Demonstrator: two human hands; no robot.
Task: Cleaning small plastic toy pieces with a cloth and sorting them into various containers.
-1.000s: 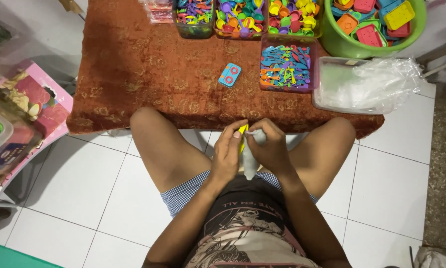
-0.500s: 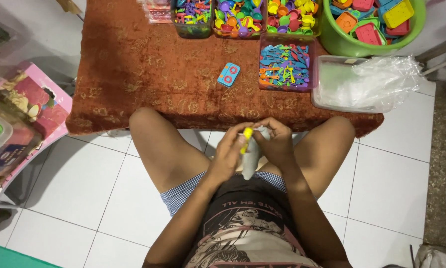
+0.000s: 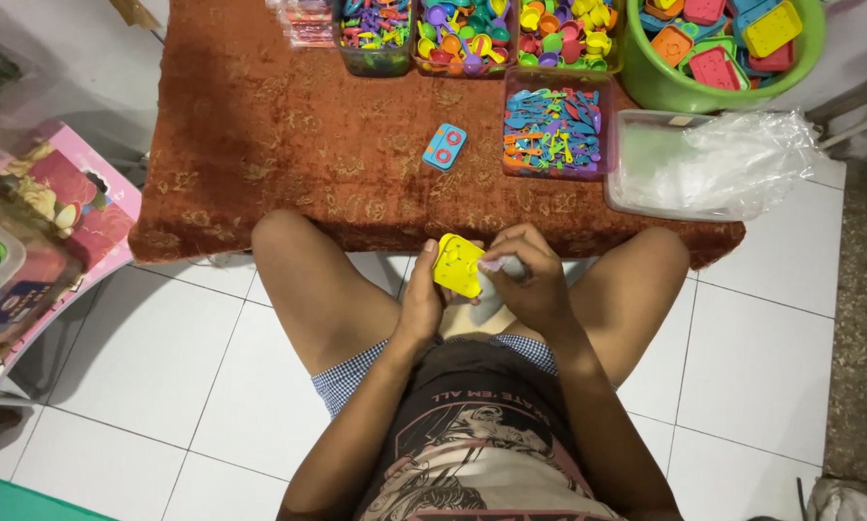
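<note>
1. The yellow toy plate [image 3: 457, 265] sits just below the middle of the frame, over the person's lap, with its flat face turned up toward the camera. It looks like thin moulded plastic: light, stiff, smooth enough to slip, so I judge the edges the safest place to take hold of it.
2. The left hand [image 3: 422, 301] holds it from below and from the left side, fingers pinching its lower edge.
3. The right hand [image 3: 530, 280] is at the plate's right edge, its fingers [image 3: 510, 253] closed on a small clear plastic bag [image 3: 503, 264]. The bag is soft and flimsy and seems likely to crumple or cling; how much of it hangs behind the hand cannot be told.
4. Above the hands, a low desk covered with a rust-brown patterned cloth [image 3: 279, 145] fills the upper centre. The cloth looks soft and grippy.
5. A small blue toy [image 3: 446, 146] lies alone on the cloth, well apart from the hands.
6. To its right stands a clear box of small coloured toy tools [image 3: 555, 133]; along the top edge are more boxes of coloured toy pieces [image 3: 472, 34].
7. At upper right a green bucket [image 3: 660, 87] holds larger toy pieces, and below it lies a box of clear plastic bags [image 3: 713, 164].
8. The floor is white tile [image 3: 163, 386]; pink packaged boxes [image 3: 76, 203] stand at the left edge.
</note>
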